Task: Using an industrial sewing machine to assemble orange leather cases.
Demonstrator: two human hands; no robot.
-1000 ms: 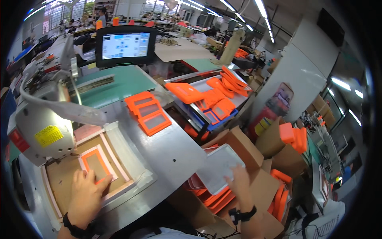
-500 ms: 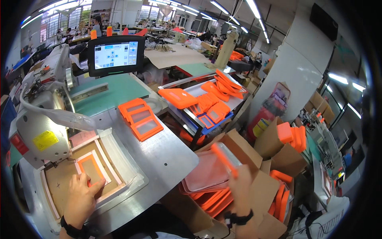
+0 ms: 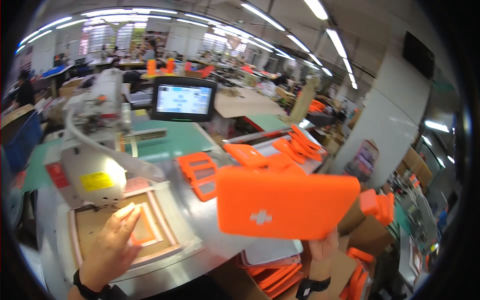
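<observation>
An orange first-aid case (image 3: 287,202) with a white cross fills the middle of my view, its broad face toward me. My right hand (image 3: 325,246) grips its lower right edge; most of the fingers are hidden behind it. On the left, my left hand (image 3: 111,245) is open, fingers stretched out over the brown board of a white-edged sewing template (image 3: 167,215). An orange panel (image 3: 142,225) with a white border lies in this template, beside my fingers. The head of an industrial sewing machine (image 3: 92,172) stands just beyond.
Orange window frames (image 3: 197,175) lie on the metal table (image 3: 210,250). Behind them stands a control screen (image 3: 183,100). More orange cases (image 3: 300,145) fill a rack, and a cardboard box (image 3: 367,232) stands at right. Orange pieces with clear sheets (image 3: 272,252) are stacked below the table edge.
My right hand has lifted the orange case from the box side and swung it left and up, its face now showing. My left fingers have straightened. The whole view has shifted.
</observation>
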